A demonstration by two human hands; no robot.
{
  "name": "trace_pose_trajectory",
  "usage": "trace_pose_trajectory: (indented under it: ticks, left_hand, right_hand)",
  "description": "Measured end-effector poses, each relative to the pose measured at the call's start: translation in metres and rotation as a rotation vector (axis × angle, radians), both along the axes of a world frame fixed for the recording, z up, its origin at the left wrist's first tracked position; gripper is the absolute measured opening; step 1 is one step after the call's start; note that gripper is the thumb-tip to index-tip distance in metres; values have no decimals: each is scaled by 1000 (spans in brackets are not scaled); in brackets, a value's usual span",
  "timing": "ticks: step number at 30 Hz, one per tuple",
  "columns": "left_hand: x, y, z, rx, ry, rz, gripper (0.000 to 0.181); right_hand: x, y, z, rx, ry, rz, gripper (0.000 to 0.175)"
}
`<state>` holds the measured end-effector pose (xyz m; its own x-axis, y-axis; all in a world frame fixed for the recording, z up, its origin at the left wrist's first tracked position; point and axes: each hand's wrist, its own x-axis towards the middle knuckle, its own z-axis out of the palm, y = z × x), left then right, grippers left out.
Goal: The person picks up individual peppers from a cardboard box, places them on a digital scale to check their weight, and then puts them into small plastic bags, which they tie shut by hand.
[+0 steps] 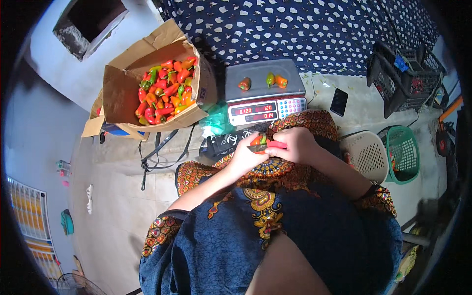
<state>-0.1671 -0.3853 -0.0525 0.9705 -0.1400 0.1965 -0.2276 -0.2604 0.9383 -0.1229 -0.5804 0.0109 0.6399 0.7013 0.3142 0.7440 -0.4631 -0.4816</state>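
Note:
Over my lap, my left hand [247, 152] holds a red pepper [258, 140] with a green stem end. My right hand [298, 145] grips the pink handle of a small knife [276, 144], whose blade lies against that pepper. Beyond my hands stands a digital scale [264, 79] with a lit red display. On its grey plate lie an orange-red pepper [244, 84], a green pepper [270, 79] and an orange pepper [281, 81]. To the left, an open cardboard box [121, 84] holds many red, orange and green peppers [166, 90].
A green plastic bag [217, 120] and a black printed cloth or bag [223, 144] lie before the scale. Black straps [156, 153] lie on the left. At right are a phone [339, 102], a white basket [368, 156], a green basket [405, 155] and black crates [402, 81].

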Motion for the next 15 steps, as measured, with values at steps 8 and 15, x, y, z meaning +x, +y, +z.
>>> trace_pose_trajectory:
  ticks: [8,15]
  left_hand:
    - [-5,-3,17,61,-20,-20,31]
    - [-4,-12,26,16,-213,-155,29]
  right_hand:
    - [18,-3,-6,-123,-73,53,48]
    - [182,-183,-84,444,447,-835,39]
